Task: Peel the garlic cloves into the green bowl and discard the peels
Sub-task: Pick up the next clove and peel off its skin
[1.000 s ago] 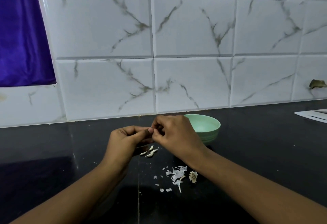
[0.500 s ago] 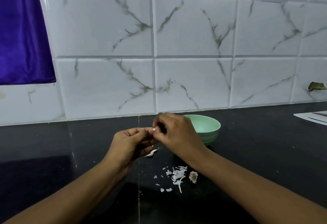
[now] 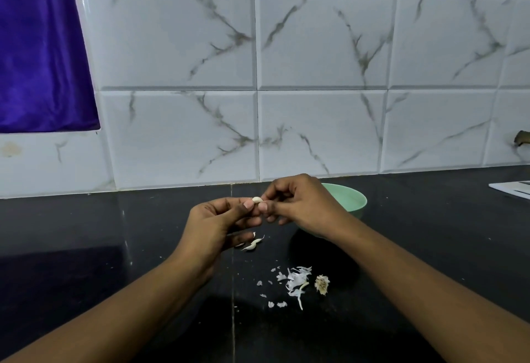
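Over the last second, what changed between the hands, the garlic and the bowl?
The garlic clove, hidden by the fingers earlier, now shows between the fingertips of the left hand and right hand, both pinching it. Nothing was let go. The green bowl, the peels and the loose cloves on the counter lie as before.

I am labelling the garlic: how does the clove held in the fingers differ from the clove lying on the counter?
The held clove is in the air, pinched between the left hand and right hand; the lying clove rests on the black counter, and no hand holds it. The held clove looks rounded and cream; the lying clove is whiter, with a thin pointed tail. Both are small, pale and outside the green bowl.
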### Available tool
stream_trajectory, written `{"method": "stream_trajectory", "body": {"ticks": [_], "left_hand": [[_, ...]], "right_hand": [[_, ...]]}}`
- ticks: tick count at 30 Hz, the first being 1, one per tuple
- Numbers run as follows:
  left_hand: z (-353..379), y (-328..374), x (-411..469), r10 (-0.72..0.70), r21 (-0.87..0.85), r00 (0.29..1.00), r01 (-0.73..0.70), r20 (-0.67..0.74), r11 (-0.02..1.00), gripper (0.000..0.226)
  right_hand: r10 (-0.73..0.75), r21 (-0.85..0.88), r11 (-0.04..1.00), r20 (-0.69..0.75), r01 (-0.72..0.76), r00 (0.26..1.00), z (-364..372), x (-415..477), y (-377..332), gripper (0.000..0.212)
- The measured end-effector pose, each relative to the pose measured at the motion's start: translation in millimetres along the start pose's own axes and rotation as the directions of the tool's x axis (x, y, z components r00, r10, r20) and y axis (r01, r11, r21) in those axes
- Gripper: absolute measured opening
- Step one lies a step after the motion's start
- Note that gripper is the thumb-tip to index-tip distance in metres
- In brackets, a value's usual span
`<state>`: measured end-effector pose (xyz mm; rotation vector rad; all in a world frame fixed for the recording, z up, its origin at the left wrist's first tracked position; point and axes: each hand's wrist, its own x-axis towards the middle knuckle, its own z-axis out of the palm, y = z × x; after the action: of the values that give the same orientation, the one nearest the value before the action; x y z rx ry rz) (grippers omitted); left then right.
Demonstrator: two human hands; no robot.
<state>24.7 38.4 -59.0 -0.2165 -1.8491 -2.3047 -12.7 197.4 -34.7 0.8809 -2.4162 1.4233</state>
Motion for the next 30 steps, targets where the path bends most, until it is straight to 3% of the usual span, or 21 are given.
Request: {"method": "stream_trajectory", "body": {"ticks": [6, 11, 15, 18, 23, 30], "left_hand": [[1, 0, -2, 0.134, 0.135, 0.991, -0.134, 0.008, 0.982, 0.007], [-3, 1, -2, 0.323, 0.326, 0.946, -0.310, 0.017, 0.893, 0.007], [0, 3, -2, 0.241, 0.197, 0.970, -0.243, 0.036, 0.950, 0.007], [0, 3, -3, 0.178, 0.112, 0.983, -0.183, 0.053, 0.977, 0.008], [-3, 3, -2, 0.199, 0.128, 0.979, -0.202, 0.040, 0.971, 0.007], [-4, 1, 2, 0.226, 0.192, 0.973, -0.229, 0.037, 0.954, 0.004]], "right_hand": [[-0.025, -0.060, 0.998, 0.028, 0.027, 0.999, -4, -3, -5, 0.007], [0.016, 0.057, 0.998, 0.079, -0.020, 0.997, -4, -5, -11, 0.013], [0.084, 0.250, 0.962, 0.123, -0.113, 0.989, -6, -6, -13, 0.015], [0.059, 0.181, 0.980, 0.115, -0.079, 0.992, -8, -6, -10, 0.012], [-0.009, 0.036, 0.999, 0.049, 0.007, 0.999, -9, -4, -7, 0.007], [-0.044, 0.101, 0.994, 0.050, 0.038, 0.998, -10, -3, -7, 0.012]]}}
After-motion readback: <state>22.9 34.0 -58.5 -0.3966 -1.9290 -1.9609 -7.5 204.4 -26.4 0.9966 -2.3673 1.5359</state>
